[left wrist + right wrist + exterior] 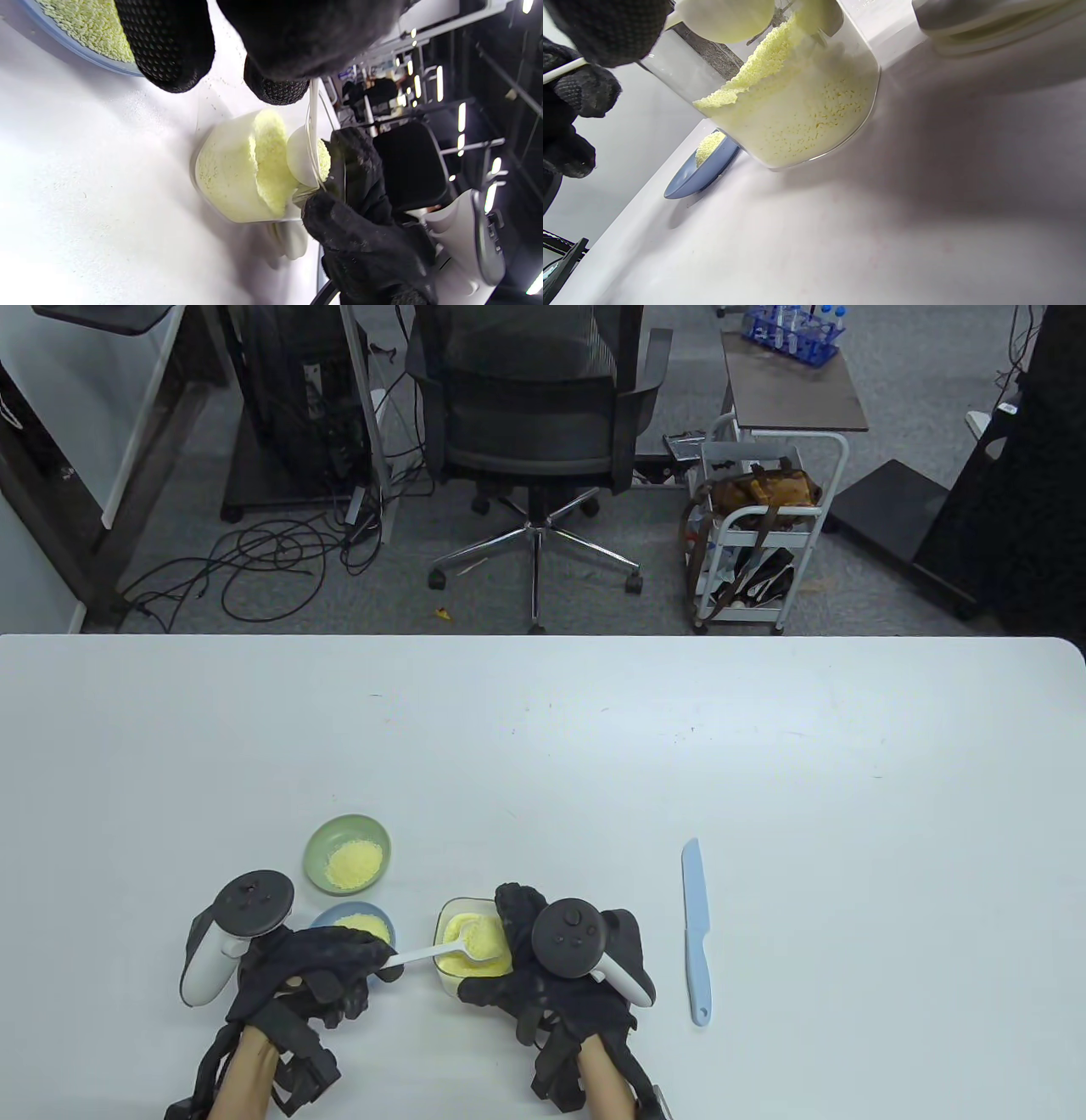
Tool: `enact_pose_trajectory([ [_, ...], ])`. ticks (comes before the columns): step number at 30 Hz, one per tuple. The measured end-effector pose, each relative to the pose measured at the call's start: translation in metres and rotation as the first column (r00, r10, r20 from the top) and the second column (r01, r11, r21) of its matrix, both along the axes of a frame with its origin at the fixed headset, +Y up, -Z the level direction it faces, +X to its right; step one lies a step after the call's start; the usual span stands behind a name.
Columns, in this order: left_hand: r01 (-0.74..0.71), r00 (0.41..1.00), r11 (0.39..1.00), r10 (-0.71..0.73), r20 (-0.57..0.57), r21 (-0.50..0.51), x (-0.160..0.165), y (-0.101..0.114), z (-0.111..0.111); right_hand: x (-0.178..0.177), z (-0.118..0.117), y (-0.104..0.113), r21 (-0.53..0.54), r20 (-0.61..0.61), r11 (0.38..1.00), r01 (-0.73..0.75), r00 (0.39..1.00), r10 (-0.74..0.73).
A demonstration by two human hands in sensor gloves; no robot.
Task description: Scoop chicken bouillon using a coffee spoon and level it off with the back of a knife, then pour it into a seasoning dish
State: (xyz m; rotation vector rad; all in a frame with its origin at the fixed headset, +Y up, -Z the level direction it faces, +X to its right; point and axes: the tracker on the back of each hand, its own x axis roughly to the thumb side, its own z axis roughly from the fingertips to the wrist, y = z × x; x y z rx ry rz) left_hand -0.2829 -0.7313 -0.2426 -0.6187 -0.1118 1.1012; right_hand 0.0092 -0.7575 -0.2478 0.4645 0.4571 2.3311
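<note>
A clear container (pixel 454 916) of yellow chicken bouillon stands near the table's front edge. My right hand (pixel 512 954) grips it from the right, fingers over the far rim and thumb at the near side. My left hand (pixel 373 963) pinches the handle of the white coffee spoon (pixel 428 954). The spoon's bowl sits in the container's mouth, heaped with granules (pixel 324 160). In the right wrist view the container (pixel 801 114) looks tilted, with the spoon bowl (pixel 725 17) at its top. The light blue knife (pixel 696 929) lies untouched on the table to the right.
A green dish (pixel 327 838) with bouillon sits behind my left hand. A blue dish (pixel 327 918) with bouillon is partly under that hand and also shows as the blue dish (pixel 698 176). Beyond the table's far edge stand an office chair (pixel 534 398) and a cart (pixel 764 517).
</note>
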Motion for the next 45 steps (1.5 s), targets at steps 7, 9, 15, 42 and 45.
enact_pose_trajectory([
  [7, -0.072, 0.997, 0.997, 0.073, -0.03, 0.027, -0.015, -0.003, 0.008, 0.0, 0.0, 0.0, -0.002, 0.002, 1.0, 0.003, 1.0, -0.003],
  [9, -0.097, 0.995, 0.995, 0.098, -0.026, 0.037, -0.016, -0.002, 0.009, 0.0, 0.0, 0.0, -0.002, 0.003, 1.0, 0.004, 1.0, -0.004],
  [15, -0.142, 0.99, 0.987, 0.143, -0.016, 0.07, -0.014, 0.002, 0.014, 0.003, 0.002, 0.002, 0.01, -0.007, 1.0, -0.009, 1.0, 0.009],
  [42, -0.159, 0.987, 0.983, 0.161, -0.013, 0.097, -0.013, 0.003, 0.016, 0.16, 0.034, -0.014, -0.231, 0.608, 0.768, -0.598, 0.528, 0.593],
  [45, -0.161, 0.987, 0.982, 0.163, -0.013, 0.095, -0.013, 0.003, 0.016, 0.157, 0.029, -0.014, -0.228, 0.611, 0.747, -0.625, 0.506, 0.609],
])
